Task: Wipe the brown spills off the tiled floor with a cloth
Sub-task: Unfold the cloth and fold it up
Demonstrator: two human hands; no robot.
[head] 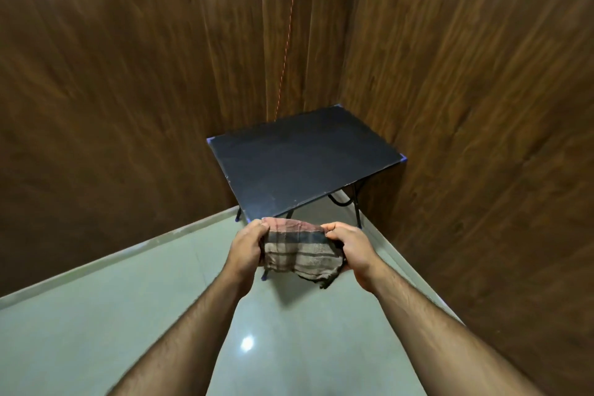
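This looks like a room corner inside a home or a small office. Two walls (128, 74) covered with dark brown wood panels meet behind a small folding table (302, 164) with a black top and thin metal legs. The floor (96, 331) is pale, glossy tile with a light skirting along the wall. A thin red cord (287, 42) hangs down in the corner.

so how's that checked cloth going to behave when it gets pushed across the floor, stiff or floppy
Probably floppy: the checked cloth sags between the left hand and right hand, and a frayed corner droops below. It looks thin and light, so it will likely bunch under a push. The tiled floor looks glossy, so it may slide easily.
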